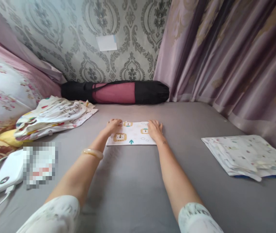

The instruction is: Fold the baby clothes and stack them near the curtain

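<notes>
Cloth point(133, 134) lies under the left hand point(114, 126) and right hand point(155, 130) (I cannot tell if either grips). One clothes pile point(60, 114), one folded bundle point(247, 153) and one bag point(113, 93) lie around, apart.

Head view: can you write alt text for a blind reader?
The left hand and right hand rest at opposite ends of a folded lion-print cloth on a grey surface. Piled cloths lie left, patterned fabric right, and a long black-and-maroon bag behind.
</notes>
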`<state>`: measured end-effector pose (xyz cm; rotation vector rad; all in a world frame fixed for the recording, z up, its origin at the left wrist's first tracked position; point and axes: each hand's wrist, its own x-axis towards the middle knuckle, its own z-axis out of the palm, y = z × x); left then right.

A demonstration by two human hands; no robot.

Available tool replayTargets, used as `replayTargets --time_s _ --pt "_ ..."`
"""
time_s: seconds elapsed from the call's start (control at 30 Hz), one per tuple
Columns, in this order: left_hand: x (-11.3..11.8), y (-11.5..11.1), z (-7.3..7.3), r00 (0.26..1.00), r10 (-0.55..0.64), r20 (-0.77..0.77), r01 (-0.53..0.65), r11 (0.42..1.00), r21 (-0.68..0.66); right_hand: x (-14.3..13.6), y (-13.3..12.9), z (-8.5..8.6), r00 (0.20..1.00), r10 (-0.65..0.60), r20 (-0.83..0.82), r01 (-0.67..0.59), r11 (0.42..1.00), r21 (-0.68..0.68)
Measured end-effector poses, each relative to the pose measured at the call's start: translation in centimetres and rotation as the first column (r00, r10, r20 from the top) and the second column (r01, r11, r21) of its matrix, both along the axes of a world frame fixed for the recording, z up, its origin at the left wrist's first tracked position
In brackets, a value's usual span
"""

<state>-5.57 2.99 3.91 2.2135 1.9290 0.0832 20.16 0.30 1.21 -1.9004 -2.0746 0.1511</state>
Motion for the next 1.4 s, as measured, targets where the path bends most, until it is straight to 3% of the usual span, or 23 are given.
replayTargets --time_s 0.13,0.37,0.53,0.73,0.93,1.2,1.3,1.4 --pt "0.1 1.2 1.4 0.998 -0.050 -0.036 0.048 0.997 -0.061 0.0 0.2 0.4 0.999 -0.012 0.043 0.011 0.999 0.041" --pt "0.3 2.2 2.0 0.996 -0.070 -0.056 0.062 0.989 -0.133 0.2 0.5 0.4 0.999 0.032 0.043 -0.031 0.999 -0.024" --pt "-0.2 1.6 2.4 0.993 -0.117 -0.027 0.115 0.991 -0.066 0.3 0.7 0.7 0.997 0.049 0.056 -0.045 0.997 -0.069" --pt "-1.4 0.5 4.6 0.984 -0.175 0.042 0.176 0.984 -0.013 0.3 0.6 1.6 0.997 0.039 0.071 -0.034 0.997 -0.062" --pt "-2.6 -0.4 7.2 0.950 -0.254 0.179 0.277 0.954 -0.116 1.3 -0.2 5.0 0.996 0.080 0.031 -0.079 0.996 -0.032" --pt "-3.7 -2.1 11.3 0.895 -0.222 0.386 0.311 0.932 -0.185 3.5 -1.9 10.0 0.963 0.219 -0.158 -0.223 0.975 -0.012" --pt "-3.6 -1.9 11.5 0.851 -0.219 0.478 0.269 0.963 -0.038 3.5 -2.2 10.8 0.967 0.190 -0.167 -0.175 0.979 0.101" --pt "-3.1 -1.5 11.0 0.830 -0.253 0.497 0.127 0.954 0.273 3.0 -2.3 11.3 0.982 0.117 -0.145 -0.072 0.957 0.282"
